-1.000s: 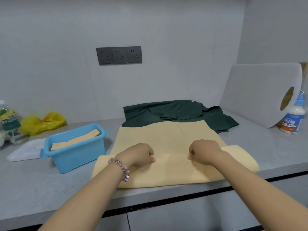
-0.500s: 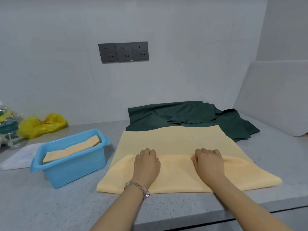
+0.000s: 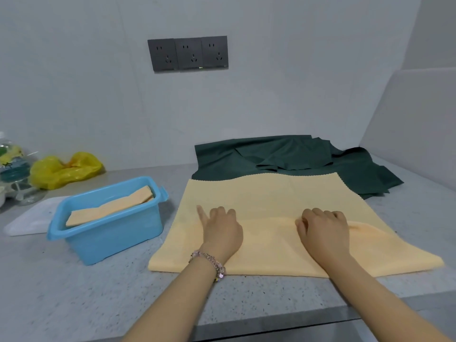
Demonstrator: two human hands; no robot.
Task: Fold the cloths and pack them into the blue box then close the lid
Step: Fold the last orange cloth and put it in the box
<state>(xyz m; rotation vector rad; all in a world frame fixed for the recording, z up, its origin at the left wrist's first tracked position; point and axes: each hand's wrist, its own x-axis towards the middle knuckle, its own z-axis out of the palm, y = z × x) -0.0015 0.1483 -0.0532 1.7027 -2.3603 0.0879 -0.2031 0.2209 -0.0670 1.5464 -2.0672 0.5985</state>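
A yellow cloth (image 3: 266, 193) lies spread on the grey counter, its near part folded over towards the wall. My left hand (image 3: 220, 229) and my right hand (image 3: 324, 229) sit on the folded flap at its far edge, fingers curled on that edge. The left index finger points straight out. A dark green cloth (image 3: 296, 159) lies crumpled behind the yellow one, partly under it. To the left stands the blue box (image 3: 111, 233), open, with a folded yellow cloth (image 3: 111, 206) slanted inside. A flat white lid (image 3: 29, 218) lies left of the box.
A yellow plastic bag (image 3: 64, 169) and a clear wrapped item (image 3: 12, 164) sit at the far left by the wall. A white board (image 3: 417, 129) leans at the right. Wall sockets (image 3: 187, 54) are above. The counter's front edge (image 3: 296, 322) runs under my forearms.
Both hands have carried the cloth's near edge away from me, so the folded flap has grown wider. The left index finger has straightened. The camera has moved closer and turned left.
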